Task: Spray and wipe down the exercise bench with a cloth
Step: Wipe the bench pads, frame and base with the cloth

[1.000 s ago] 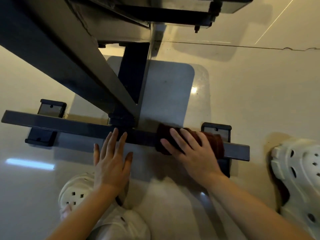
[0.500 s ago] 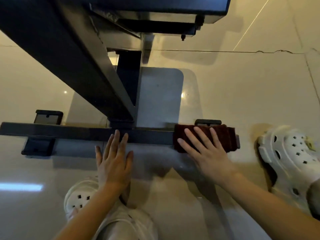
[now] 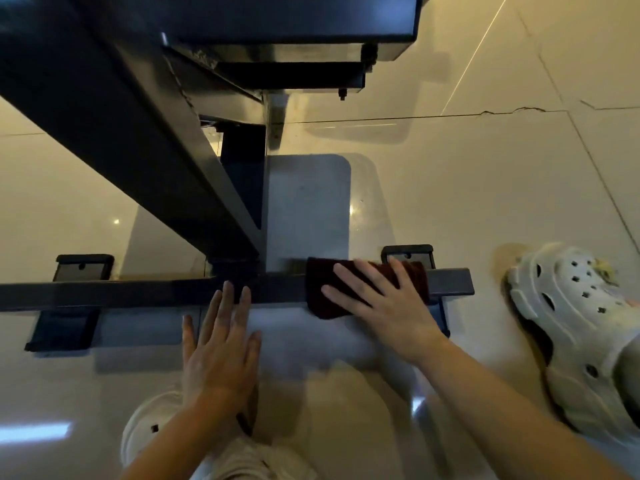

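Compared with half a second ago, the dark maroon folded cloth (image 3: pixel 349 289) is sitting farther in along the black square-tube steel crossbar (image 3: pixel 138 294) of the exercise bench's base, so the bar's right end (image 3: pixel 453 281) is now showing bare beyond it, where earlier the cloth was reaching almost to that end. The right hand (image 3: pixel 388 306) has come leftward with it. The left hand (image 3: pixel 221 348) is staying where it was.

The cloth is draped over the top and near face of the crossbar, its long axis running left to right along the bar, its left edge pointing toward the junction where the black slanted frame beam (image 3: pixel 131 140) meets the bar. The right hand is pressing flat on the cloth with straight fingers (image 3: pixel 346 275) spread apart, not curled round it. The left hand is lying palm down on the glossy beige tiled floor (image 3: pixel 485 188), fingers straight and a little apart, the longest fingertips touching the near edge of the crossbar.

A black rubber foot pad (image 3: pixel 408 252) is sitting under the bar just behind the cloth, and another (image 3: pixel 83 266) toward the bar's left part. White perforated clog shoes are showing at the right (image 3: pixel 571 323) and bottom (image 3: pixel 145 431).
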A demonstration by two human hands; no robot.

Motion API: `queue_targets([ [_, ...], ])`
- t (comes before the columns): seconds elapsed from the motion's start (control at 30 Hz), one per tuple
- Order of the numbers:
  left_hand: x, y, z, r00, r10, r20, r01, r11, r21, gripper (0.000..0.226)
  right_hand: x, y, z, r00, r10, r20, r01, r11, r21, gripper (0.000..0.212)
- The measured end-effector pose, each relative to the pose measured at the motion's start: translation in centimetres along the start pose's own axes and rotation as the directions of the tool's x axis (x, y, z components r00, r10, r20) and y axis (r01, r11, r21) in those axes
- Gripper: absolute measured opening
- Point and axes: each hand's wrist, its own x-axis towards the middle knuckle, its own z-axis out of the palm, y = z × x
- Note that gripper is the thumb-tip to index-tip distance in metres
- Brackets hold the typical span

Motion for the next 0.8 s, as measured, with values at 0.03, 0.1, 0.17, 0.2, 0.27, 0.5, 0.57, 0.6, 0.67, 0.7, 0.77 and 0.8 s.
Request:
queue_targets([
  [0.03,-0.1,0.2,0.0,1.0,0.003,-0.018,-0.003,1.0,0.008,0.07,-1.9,1.4,0.6,0.997,0.077,-0.015,-0.077,0.997,-0.023,0.096],
  [0.1,-0.2,0.3,0.3,0.998,-0.004,-0.056,0.003,1.0,-0.017,0.07,-5.3,3.9,1.6,0.978,0.207,-0.023,-0.208,0.977,-0.042,0.085],
  [0.17,-0.3,0.3,0.2,0.999,-0.008,-0.047,0.004,0.997,-0.079,0.065,-7.1,5.0,1.8,0.955,0.297,-0.015,-0.297,0.954,-0.026,0.079],
  [0.2,-0.3,0.3,0.0,0.998,-0.008,-0.059,0.0,0.992,-0.125,0.062,-7.1,4.9,1.7,0.943,0.332,-0.013,-0.332,0.943,0.0,0.071],
  [0.27,-0.4,0.2,-0.6,0.997,-0.021,-0.075,0.004,0.977,-0.214,0.058,-6.1,3.2,1.3,0.935,0.356,-0.012,-0.354,0.934,0.052,0.059],
  [0.5,-1.3,-1.8,-1.5,0.968,-0.119,-0.222,0.035,0.935,-0.352,0.057,4.4,-8.1,-1.3,0.987,0.16,-0.029,-0.15,0.962,0.227,0.087],
  [0.57,-1.9,-3.2,-1.4,0.958,-0.142,-0.247,0.041,0.926,-0.374,0.054,7.9,-11.7,-2.0,0.998,0.048,0.037,-0.056,0.965,0.257,0.08],
  [0.6,-2.1,-3.8,-1.3,0.955,-0.156,-0.252,0.046,0.918,-0.394,0.053,9.4,-13.2,-2.5,0.998,-0.005,0.06,-0.011,0.965,0.262,0.079],
  [0.67,-2.4,-4.8,-1.2,0.947,-0.184,-0.265,0.051,0.896,-0.441,0.053,11.7,-15.3,-3.4,0.995,-0.093,0.042,0.079,0.963,0.257,0.08],
  [0.7,-2.4,-4.8,-1.3,0.94,-0.206,-0.272,0.053,0.877,-0.478,0.052,12.1,-15.6,-3.5,0.99,-0.139,0.036,0.127,0.965,0.232,0.08],
  [0.77,-2.4,-5.2,-1.4,0.923,-0.276,-0.269,0.08,0.82,-0.567,0.046,12.5,-15.3,-3.7,0.982,-0.186,0.036,0.175,0.962,0.209,0.077],
  [0.8,-2.3,-5.3,-1.4,0.912,-0.311,-0.267,0.093,0.792,-0.603,0.044,12.4,-14.7,-3.5,0.981,-0.195,0.024,0.186,0.961,0.205,0.075],
])
